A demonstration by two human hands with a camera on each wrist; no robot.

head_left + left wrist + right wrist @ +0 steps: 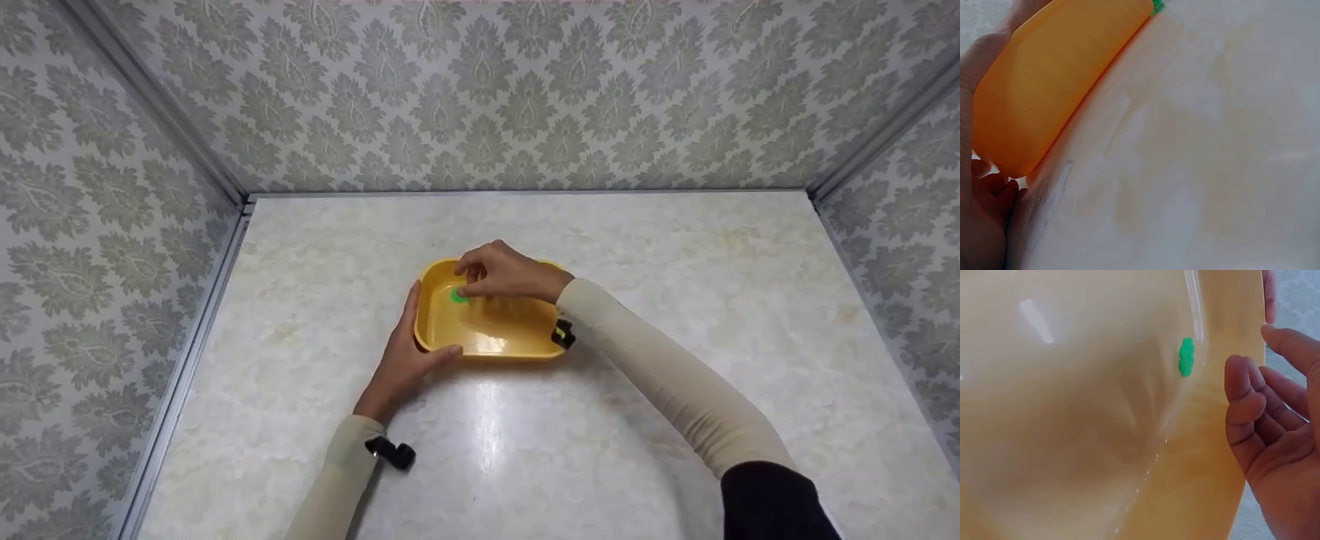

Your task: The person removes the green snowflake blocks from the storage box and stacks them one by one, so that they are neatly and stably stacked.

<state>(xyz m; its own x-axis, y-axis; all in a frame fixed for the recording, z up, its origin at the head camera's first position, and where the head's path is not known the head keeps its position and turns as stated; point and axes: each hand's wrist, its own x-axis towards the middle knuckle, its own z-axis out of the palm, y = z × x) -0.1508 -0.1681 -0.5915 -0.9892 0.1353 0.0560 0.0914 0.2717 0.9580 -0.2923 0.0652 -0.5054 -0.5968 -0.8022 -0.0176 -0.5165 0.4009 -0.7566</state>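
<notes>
A yellow plastic container (517, 334) with rounded corners stands on the table. My left hand (401, 360) grips its left end, thumb over the front rim and fingers along the outer wall. In the left wrist view, fingers (999, 191) curl by the container's lower corner. Over the container's inside hovers my right hand (510, 274). Its fingers (1238, 379) are loosely bent with nothing between them. A small green piece (1186, 357) with a scalloped edge lies on the container's floor, apart from that hand in the right wrist view.
The marbled white table (675, 247) surrounds the container. Patterned wall panels (480, 97) stand behind and at both sides. A black wrist device (391, 453) sits on the left sleeve, and another (563, 334) is by the container's right end.
</notes>
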